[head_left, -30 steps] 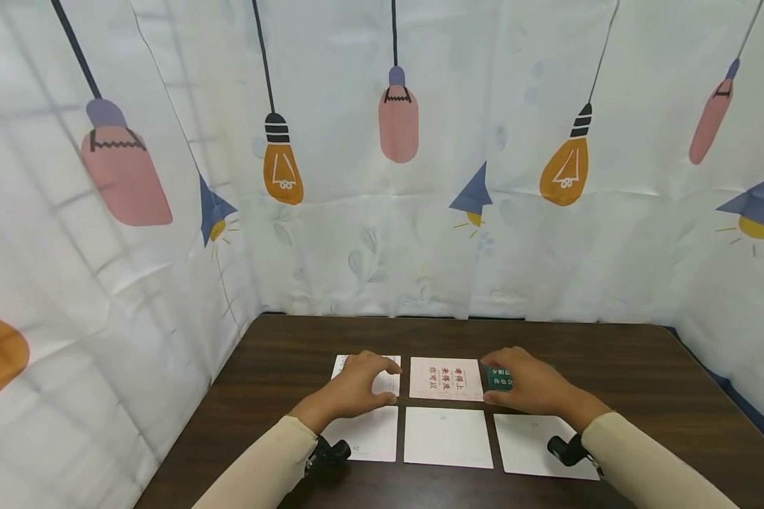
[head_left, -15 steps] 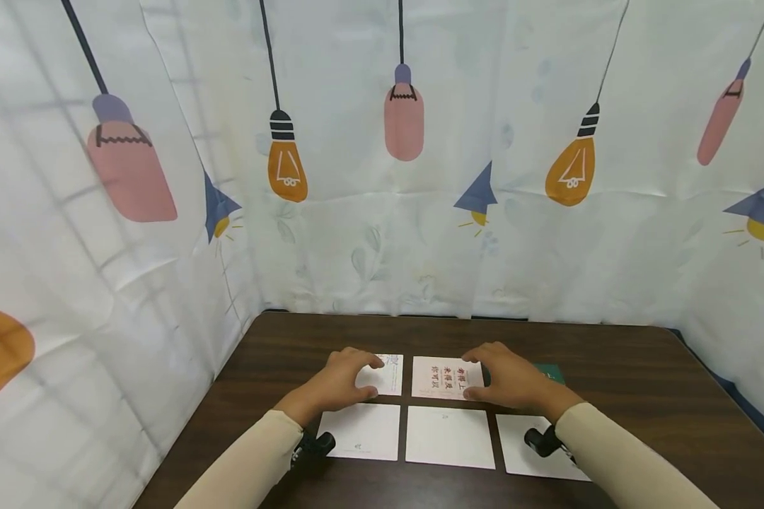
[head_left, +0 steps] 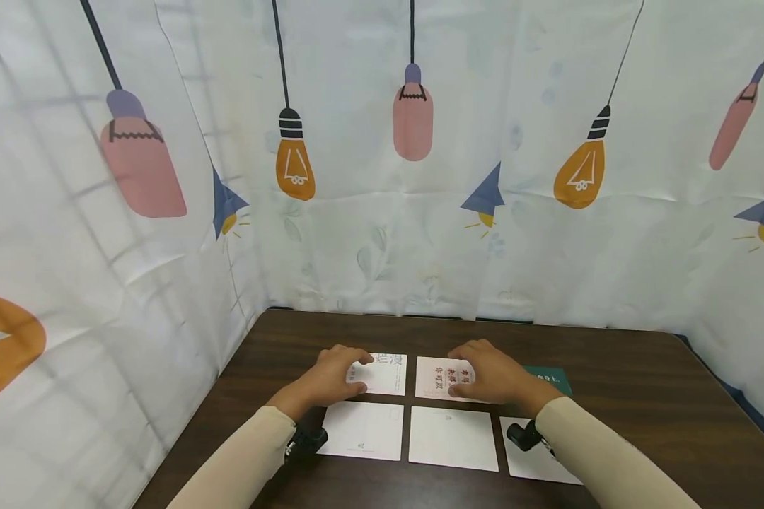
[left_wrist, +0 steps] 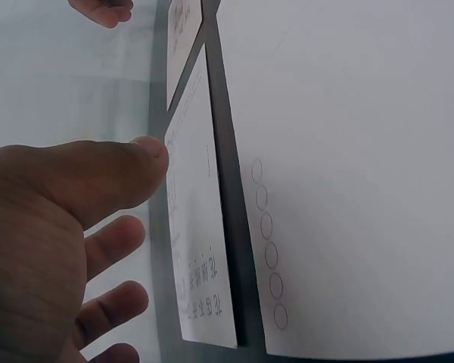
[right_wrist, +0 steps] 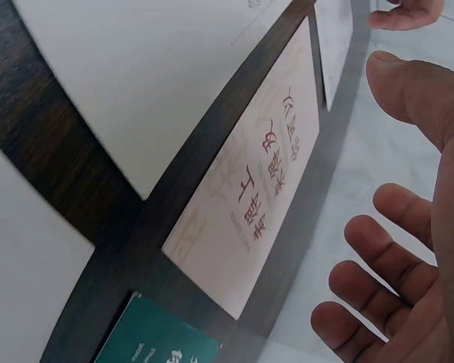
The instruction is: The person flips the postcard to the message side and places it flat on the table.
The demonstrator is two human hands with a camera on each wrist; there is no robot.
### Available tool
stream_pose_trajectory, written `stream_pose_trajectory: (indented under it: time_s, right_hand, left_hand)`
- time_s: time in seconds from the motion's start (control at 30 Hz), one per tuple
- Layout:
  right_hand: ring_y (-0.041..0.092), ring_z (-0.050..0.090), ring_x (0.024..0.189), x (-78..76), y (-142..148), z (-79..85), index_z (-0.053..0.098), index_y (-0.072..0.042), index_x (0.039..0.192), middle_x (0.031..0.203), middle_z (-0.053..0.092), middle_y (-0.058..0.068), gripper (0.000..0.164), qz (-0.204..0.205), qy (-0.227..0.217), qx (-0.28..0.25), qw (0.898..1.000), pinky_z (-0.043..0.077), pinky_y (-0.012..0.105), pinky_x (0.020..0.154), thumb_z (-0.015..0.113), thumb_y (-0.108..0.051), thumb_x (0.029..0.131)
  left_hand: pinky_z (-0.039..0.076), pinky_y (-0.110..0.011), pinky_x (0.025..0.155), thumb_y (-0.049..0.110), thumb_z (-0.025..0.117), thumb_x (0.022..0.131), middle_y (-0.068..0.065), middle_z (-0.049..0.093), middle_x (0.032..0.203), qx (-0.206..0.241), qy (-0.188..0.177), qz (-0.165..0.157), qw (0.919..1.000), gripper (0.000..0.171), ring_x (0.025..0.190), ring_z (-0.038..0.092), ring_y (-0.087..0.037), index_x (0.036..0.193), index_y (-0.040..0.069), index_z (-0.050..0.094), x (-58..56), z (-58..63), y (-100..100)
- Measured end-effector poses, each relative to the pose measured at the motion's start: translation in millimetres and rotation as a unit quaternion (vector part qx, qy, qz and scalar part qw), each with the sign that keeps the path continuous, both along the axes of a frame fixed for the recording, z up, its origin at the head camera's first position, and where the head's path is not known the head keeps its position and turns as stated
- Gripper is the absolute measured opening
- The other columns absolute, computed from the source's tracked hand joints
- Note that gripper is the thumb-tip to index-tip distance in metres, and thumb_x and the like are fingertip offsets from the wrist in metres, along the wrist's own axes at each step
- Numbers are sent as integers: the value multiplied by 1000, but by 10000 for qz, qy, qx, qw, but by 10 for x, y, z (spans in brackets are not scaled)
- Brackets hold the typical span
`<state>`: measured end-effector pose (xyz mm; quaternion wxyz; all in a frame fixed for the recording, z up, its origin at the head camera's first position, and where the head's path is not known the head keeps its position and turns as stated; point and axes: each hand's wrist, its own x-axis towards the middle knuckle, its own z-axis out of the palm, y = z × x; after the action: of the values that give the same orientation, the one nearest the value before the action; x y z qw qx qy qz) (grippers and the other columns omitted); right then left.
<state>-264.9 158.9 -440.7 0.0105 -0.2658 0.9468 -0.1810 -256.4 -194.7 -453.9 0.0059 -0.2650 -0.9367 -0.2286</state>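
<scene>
My left hand (head_left: 321,379) hovers by the white card with grey lettering (head_left: 390,378) at the back left, thumb and fingers spread and holding nothing. In the left wrist view its thumb (left_wrist: 129,170) overlaps that card's edge. My right hand (head_left: 503,378) is over the right part of the pink card with red characters (head_left: 429,382), its fingers loosely bent around nothing. In the right wrist view the pink card (right_wrist: 265,174) lies flat, apart from the fingers (right_wrist: 371,242). Behind the right hand, a green card (head_left: 559,379) is partly hidden.
Three white cards form the front row: a left one (head_left: 363,428), a middle one (head_left: 453,437) and a right one (head_left: 537,463) partly covered by the right sleeve. The dark wooden table (head_left: 643,396) ends at a patterned white curtain (head_left: 356,247).
Both hands have shifted left above the cards, the right one from the green card to the pink card. More of the green card and the back-left white card now shows. The head view has moved slightly.
</scene>
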Motion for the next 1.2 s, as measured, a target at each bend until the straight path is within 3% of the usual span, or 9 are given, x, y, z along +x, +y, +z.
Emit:
stream_pose_trajectory:
  time_s: [0.4,0.87,1.2]
  right_hand:
    - [26,49,133,-46,-191,2,64,-15,137,139,59,3,68,-78,-79,54,9999,44,49,106,84,-49,82]
    - [27,49,131,-96,-368,-55,63,-14,138,139,59,5,70,23,-304,-96,9995,44,52,105,83,-50,82]
    - [26,47,133,-142,-466,-149,63,-16,138,140,58,3,70,89,-198,-50,9998,43,52,106,81,-54,82]
  left_hand:
    - [31,-57,105,19,84,86,-1,67,125,-72,-207,467,9987,49,125,52,-32,131,15,66,-52,-45,-126]
    - [31,-59,105,19,86,85,-1,66,125,-148,-246,716,9970,50,123,53,-33,131,16,66,-77,-50,-227]
    - [30,-61,105,20,85,84,-3,65,129,-172,-290,739,9967,52,125,52,-33,132,16,65,-95,-58,-294]
